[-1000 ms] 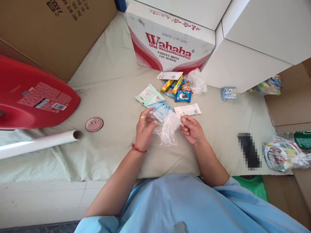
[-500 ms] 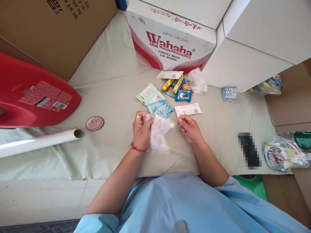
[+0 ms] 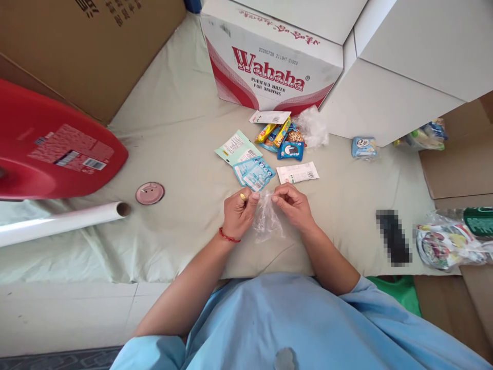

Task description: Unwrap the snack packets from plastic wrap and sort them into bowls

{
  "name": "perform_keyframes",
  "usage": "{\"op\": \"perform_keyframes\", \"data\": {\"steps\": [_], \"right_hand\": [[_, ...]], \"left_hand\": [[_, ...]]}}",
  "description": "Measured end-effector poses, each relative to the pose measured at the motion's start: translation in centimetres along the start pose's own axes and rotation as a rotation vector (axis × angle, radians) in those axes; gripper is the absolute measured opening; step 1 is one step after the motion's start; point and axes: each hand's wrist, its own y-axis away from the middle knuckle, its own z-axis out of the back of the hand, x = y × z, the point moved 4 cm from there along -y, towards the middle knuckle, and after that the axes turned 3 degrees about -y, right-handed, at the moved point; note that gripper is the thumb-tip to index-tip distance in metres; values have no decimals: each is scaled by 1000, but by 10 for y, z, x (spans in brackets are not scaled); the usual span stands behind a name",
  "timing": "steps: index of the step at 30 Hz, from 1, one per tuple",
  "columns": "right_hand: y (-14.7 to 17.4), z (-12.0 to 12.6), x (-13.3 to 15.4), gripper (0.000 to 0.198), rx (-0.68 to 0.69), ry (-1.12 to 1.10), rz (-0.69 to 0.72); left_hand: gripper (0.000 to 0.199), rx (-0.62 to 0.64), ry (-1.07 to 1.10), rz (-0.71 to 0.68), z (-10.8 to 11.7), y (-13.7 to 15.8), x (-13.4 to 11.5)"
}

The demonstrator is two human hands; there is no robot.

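Observation:
A clear plastic bag hangs between my two hands over the cloth-covered surface. My left hand, with a ring and a red bracelet, pinches one upper side of it. On the other upper side my right hand has thumb and fingers closed. Just beyond the hands lie blue-and-white packets, overlapping a pale green packet. A white packet lies beyond my right hand. Farther back is a pile with yellow wrappers, a blue cookie packet and another white packet.
A Wahaha carton stands at the back, with crumpled clear plastic before it. On the left are a red jug, a white tube and a round pink badge. A blurred dark object lies right, near a bagged item.
My right hand has moved left and now grips the bag too. My left hand has shifted slightly right and nearer. The bag now hangs between both hands instead of from the left alone.

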Motion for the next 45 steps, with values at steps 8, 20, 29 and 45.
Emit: {"op": "perform_keyframes", "data": {"steps": [8,20,29,45], "right_hand": [[-7,28,-10,35,-235,-354,-218],[-2,80,16,35,-546,-30,22],[12,21,40,60,37,826,308],[21,90,43,41,-3,13,-373]], "left_hand": [[63,-254,351,211,10,-14,15],[66,-67,684,483,11,-27,17],[75,153,747,523,2,-19,8],[69,575,535,752,2,-14,16]]}}
